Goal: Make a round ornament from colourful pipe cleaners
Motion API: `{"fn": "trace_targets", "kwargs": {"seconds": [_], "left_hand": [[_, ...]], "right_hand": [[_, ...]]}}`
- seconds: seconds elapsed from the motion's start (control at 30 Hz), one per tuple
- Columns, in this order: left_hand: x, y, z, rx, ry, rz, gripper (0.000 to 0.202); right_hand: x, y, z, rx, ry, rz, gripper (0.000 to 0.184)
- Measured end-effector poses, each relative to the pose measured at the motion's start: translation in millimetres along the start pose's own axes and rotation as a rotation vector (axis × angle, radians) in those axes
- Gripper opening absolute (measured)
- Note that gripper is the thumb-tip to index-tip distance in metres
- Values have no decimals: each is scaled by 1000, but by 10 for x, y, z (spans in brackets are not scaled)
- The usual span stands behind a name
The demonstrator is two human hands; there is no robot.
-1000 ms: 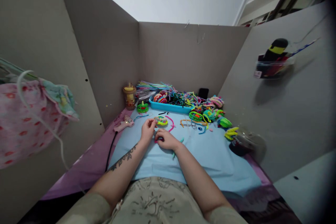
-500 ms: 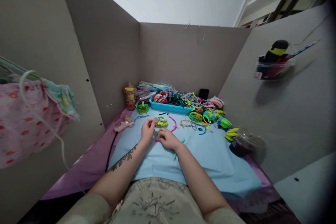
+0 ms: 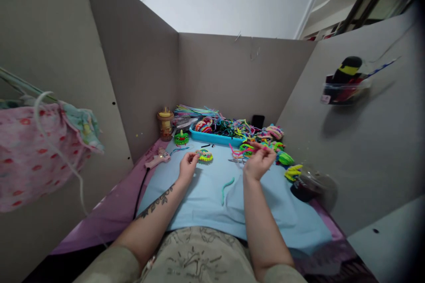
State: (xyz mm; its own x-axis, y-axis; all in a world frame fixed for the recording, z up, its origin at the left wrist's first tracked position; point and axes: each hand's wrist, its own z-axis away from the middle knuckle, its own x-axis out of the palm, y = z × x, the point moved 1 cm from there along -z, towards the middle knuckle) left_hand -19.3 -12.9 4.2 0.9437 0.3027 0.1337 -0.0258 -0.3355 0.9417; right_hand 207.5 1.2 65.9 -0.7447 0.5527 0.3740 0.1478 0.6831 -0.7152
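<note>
Our left hand's (image 3: 188,164) fingers pinch the fuzzy piece (image 3: 205,156) by its edge above the cloth (image 3: 199,194), while we cannot tell whether our right hand's (image 3: 259,162) grip anything, and pink strips (image 3: 235,151) could snag the scissors (image 3: 235,161) if dragged.

between the person's left hand (image 3: 188,166) and right hand (image 3: 260,162), bare blue cloth (image 3: 215,170) leaves a wide lane, with a teal strip (image 3: 227,189) lying low nearer the body. a round fuzzy piece (image 3: 205,155) narrows it beside the left fingertips; scissors (image 3: 235,160) and a pink strand (image 3: 236,152) crowd the right hand's inner side. the blue tray (image 3: 219,138) blocks straight ahead, a pink glue gun (image 3: 158,158) the left, fuzzy green pieces (image 3: 284,158) the right.
</note>
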Motion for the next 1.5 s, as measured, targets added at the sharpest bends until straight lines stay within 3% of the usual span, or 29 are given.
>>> {"fn": "trace_targets", "kwargs": {"seconds": [0.03, 0.1, 0.23, 0.3, 0.4, 0.47, 0.5, 0.7, 0.97, 1.5], "left_hand": [[-1, -2, -1, 6, -4, 2, 25], [-5, -13, -4, 8, -9, 1, 26], [-8, -44, -2, -14, -33, -12, 24], [-2, -54, 6, -34, -59, -15, 24], [15, -46, 23, -62, -94, -11, 24], [26, -29, 34, -69, -118, 0, 22], [32, -21, 37, -67, -133, 6, 21], [58, -15, 44, -43, -219, 20, 20], [65, -33, 50, -83, -239, 61, 24], [59, -17, 49, -110, -251, 46, 29]], "right_hand": [[-31, -15, -83, -49, 86, -26, 12], [-50, -27, -152, -80, 79, -15, 9], [31, -13, 38, -122, -154, 110, 9], [114, 0, 208, -251, -317, 193, 9], [266, 64, 467, -412, -684, 275, 10], [351, 138, 620, -417, -907, 293, 15], [379, 177, 681, -394, -953, 297, 19], [372, 273, 815, -289, -914, 234, 22], [342, 254, 823, -228, -939, 210, 14], [353, 256, 841, -255, -1035, 233, 15]]}}
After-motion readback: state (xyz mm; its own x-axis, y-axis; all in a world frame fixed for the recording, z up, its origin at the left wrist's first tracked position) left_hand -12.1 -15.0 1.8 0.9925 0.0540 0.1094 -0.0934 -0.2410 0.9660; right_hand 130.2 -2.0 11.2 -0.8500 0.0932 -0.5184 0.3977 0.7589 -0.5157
